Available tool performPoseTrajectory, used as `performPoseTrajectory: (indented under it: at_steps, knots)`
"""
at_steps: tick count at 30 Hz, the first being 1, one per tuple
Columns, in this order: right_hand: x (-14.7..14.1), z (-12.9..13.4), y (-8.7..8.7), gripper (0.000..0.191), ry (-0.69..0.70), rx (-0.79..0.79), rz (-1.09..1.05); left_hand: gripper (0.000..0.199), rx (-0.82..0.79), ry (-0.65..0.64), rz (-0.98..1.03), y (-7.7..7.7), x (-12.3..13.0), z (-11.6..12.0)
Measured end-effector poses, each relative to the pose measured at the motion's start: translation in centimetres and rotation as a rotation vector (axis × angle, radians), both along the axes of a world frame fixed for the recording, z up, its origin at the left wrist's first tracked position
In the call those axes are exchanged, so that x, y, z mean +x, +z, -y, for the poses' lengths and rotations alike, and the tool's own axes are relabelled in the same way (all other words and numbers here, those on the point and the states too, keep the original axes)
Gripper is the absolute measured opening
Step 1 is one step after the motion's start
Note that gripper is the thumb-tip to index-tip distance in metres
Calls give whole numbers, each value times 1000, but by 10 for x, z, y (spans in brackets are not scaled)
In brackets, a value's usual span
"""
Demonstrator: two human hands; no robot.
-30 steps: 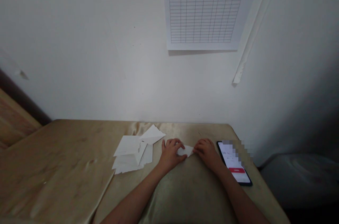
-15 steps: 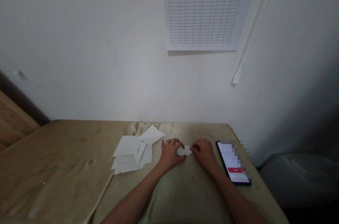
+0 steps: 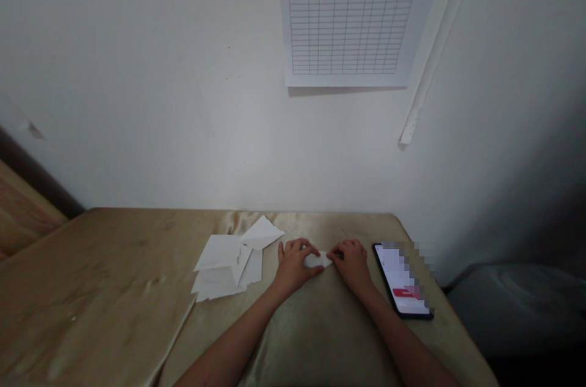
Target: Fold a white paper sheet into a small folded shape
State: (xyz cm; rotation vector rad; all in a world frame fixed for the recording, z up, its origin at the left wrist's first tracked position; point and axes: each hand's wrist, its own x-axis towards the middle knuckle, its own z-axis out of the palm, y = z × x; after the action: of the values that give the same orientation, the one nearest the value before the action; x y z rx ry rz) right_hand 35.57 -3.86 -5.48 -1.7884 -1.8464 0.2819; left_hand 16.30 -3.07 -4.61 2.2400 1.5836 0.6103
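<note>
A small folded piece of white paper (image 3: 315, 260) lies on the cloth-covered table between my hands. My left hand (image 3: 293, 264) holds it down from the left, thumb and forefinger curved around its near and far edges. At the paper's right end, my right hand (image 3: 353, 262) has its fingertips pressed together on the pointed tip. The fingers hide part of the paper, so its full shape cannot be made out. Left of my left hand is a loose pile of white paper sheets (image 3: 220, 280), some with folds, with a folded piece (image 3: 262, 232) on top at the back.
To the right of my right hand lies a phone (image 3: 389, 274) with its screen lit and partly pixelated. A shiny tan cloth covers the table (image 3: 114, 289), which stands against a white wall (image 3: 137, 100). A printed grid sheet (image 3: 348, 27) hangs there.
Both hands stay almost where they were on the paper. My right fingertips have shifted very slightly at its tip, and the whole view has moved a touch.
</note>
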Motion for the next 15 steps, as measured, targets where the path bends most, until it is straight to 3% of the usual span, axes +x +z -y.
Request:
performPoseTrajectory:
  at_steps: [15]
  knots:
    - [-6, 1, 2, 14, -56, -14, 20, 41, -1, 4, -26, 1, 1, 0]
